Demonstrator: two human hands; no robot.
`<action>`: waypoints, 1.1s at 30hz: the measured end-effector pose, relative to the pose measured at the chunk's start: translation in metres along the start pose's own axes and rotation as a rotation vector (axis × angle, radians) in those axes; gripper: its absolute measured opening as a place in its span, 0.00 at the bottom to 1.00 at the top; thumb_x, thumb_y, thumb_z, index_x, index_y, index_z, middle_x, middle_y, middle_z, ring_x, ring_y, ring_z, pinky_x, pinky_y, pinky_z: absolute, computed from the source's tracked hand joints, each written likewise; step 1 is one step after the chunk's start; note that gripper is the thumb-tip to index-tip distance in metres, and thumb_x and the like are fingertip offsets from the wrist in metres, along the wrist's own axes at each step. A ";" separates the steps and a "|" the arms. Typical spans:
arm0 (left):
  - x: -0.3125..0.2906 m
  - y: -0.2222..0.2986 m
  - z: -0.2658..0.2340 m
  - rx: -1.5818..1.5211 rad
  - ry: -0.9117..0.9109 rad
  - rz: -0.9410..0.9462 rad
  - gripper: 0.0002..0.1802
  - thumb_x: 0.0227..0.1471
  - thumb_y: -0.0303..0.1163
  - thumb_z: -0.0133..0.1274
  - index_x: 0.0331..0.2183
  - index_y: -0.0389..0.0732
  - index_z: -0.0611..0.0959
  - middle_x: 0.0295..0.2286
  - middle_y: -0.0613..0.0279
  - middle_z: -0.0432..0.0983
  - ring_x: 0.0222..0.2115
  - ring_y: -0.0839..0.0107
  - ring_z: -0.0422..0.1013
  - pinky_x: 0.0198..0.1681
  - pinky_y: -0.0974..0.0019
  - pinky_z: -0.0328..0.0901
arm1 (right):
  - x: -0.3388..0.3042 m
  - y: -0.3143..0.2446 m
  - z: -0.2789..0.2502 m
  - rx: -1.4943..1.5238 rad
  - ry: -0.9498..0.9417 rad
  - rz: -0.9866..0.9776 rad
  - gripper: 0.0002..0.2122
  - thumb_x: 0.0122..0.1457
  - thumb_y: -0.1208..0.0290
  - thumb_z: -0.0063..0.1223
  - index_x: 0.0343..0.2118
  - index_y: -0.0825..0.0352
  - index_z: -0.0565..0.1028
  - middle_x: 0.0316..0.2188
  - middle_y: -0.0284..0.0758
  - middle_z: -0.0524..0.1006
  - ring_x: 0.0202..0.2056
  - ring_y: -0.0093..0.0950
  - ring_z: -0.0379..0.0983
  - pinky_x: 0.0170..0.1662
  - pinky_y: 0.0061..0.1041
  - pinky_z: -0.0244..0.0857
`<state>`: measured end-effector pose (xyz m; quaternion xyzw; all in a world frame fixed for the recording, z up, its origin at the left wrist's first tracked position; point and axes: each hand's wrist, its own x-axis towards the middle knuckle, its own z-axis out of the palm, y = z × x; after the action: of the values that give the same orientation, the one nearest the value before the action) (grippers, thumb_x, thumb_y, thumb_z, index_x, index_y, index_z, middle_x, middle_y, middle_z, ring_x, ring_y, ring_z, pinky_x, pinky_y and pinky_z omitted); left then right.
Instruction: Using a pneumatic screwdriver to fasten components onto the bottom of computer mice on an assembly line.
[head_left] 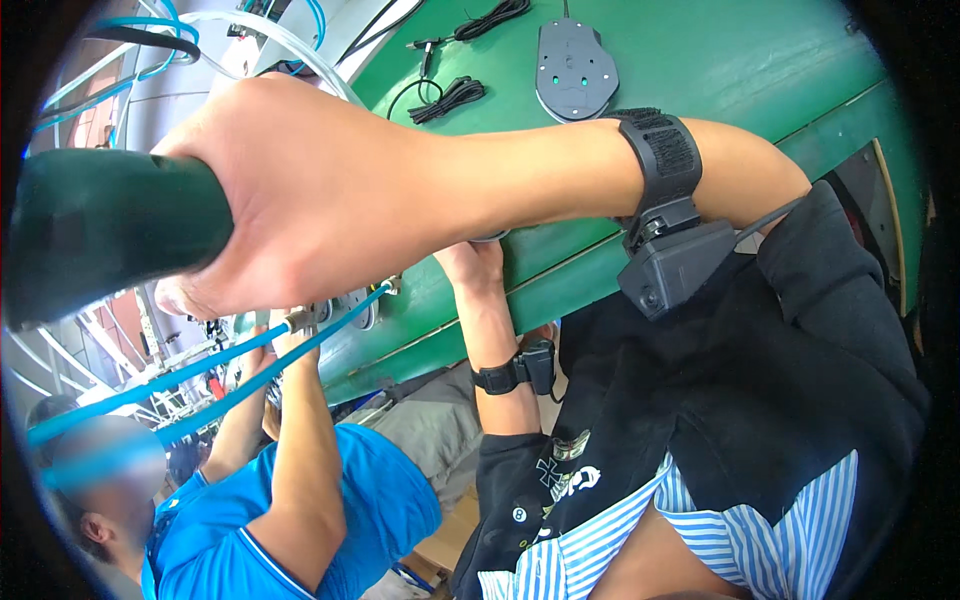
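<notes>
My right hand (290, 200) reaches across from the right and is wrapped round a thick, dark green cylindrical tool (110, 225), whose working end is out of sight. Below that forearm, my left hand (472, 265) rests at the green table, its fingers mostly hidden behind my right arm. A sliver of something grey (492, 237) shows beside the left hand, too little to name. Farther up the table a grey computer mouse (577, 70) lies with its underside up, screw holes showing.
Coiled black cables (450, 100) lie on the green table (700, 60) left of the mouse. Blue air hoses (210, 370) cross at lower left. A co-worker in a blue shirt (300, 510) works there with both hands near the table. White tubing (290, 40) hangs at upper left.
</notes>
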<state>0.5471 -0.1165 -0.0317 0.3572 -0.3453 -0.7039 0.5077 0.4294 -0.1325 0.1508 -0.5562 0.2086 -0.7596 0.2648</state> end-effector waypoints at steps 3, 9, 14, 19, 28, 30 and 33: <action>0.010 0.001 0.001 -0.014 -0.035 -0.029 0.30 0.64 0.52 0.39 0.57 0.40 0.65 0.53 0.57 0.68 0.52 0.60 0.68 0.53 0.53 0.67 | 0.023 -0.005 -0.008 -0.210 0.036 -0.176 0.12 0.41 0.64 0.56 0.19 0.70 0.77 0.18 0.49 0.75 0.22 0.47 0.75 0.29 0.38 0.69; 0.011 0.008 0.006 -0.009 -0.120 -0.104 0.28 0.62 0.55 0.32 0.49 0.45 0.74 0.39 0.57 0.78 0.36 0.56 0.76 0.31 0.51 0.74 | 0.051 -0.026 -0.024 -0.633 -0.047 -0.315 0.19 0.47 0.57 0.49 0.16 0.71 0.78 0.19 0.50 0.76 0.25 0.47 0.75 0.30 0.39 0.69; 0.008 0.010 0.000 -0.031 -0.104 -0.090 0.28 0.62 0.55 0.32 0.49 0.45 0.74 0.38 0.57 0.78 0.35 0.57 0.76 0.32 0.52 0.74 | 0.027 -0.015 -0.031 -0.377 0.011 0.010 0.16 0.43 0.59 0.56 0.16 0.70 0.77 0.17 0.48 0.75 0.21 0.43 0.74 0.29 0.35 0.68; 0.008 0.008 0.003 -0.020 -0.083 -0.111 0.30 0.62 0.56 0.32 0.49 0.44 0.74 0.38 0.57 0.78 0.35 0.57 0.76 0.31 0.53 0.74 | 0.018 -0.010 -0.040 -0.307 0.056 -0.077 0.15 0.44 0.60 0.56 0.17 0.70 0.77 0.17 0.48 0.75 0.20 0.43 0.74 0.29 0.34 0.68; 0.008 0.008 0.002 -0.045 -0.069 -0.138 0.31 0.62 0.56 0.31 0.50 0.43 0.73 0.40 0.55 0.77 0.35 0.55 0.76 0.31 0.52 0.74 | 0.012 -0.006 -0.039 -0.189 0.075 -0.103 0.11 0.44 0.62 0.58 0.22 0.67 0.77 0.19 0.46 0.76 0.23 0.44 0.74 0.29 0.35 0.68; 0.010 0.007 -0.003 -0.073 -0.101 -0.121 0.31 0.62 0.56 0.30 0.50 0.42 0.73 0.41 0.55 0.77 0.35 0.54 0.75 0.31 0.52 0.74 | 0.011 -0.007 -0.039 -0.176 0.075 -0.111 0.11 0.44 0.63 0.58 0.22 0.67 0.77 0.19 0.46 0.76 0.23 0.45 0.74 0.30 0.35 0.68; 0.009 0.004 -0.014 -0.097 -0.126 -0.091 0.32 0.63 0.57 0.30 0.51 0.42 0.72 0.43 0.54 0.76 0.35 0.53 0.75 0.31 0.51 0.74 | 0.007 -0.007 -0.036 -0.201 0.063 -0.133 0.11 0.44 0.62 0.58 0.22 0.67 0.77 0.19 0.46 0.76 0.23 0.44 0.75 0.30 0.35 0.69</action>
<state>0.5586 -0.1275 -0.0365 0.3025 -0.3253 -0.7632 0.4692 0.3917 -0.1300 0.1494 -0.5684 0.2546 -0.7678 0.1503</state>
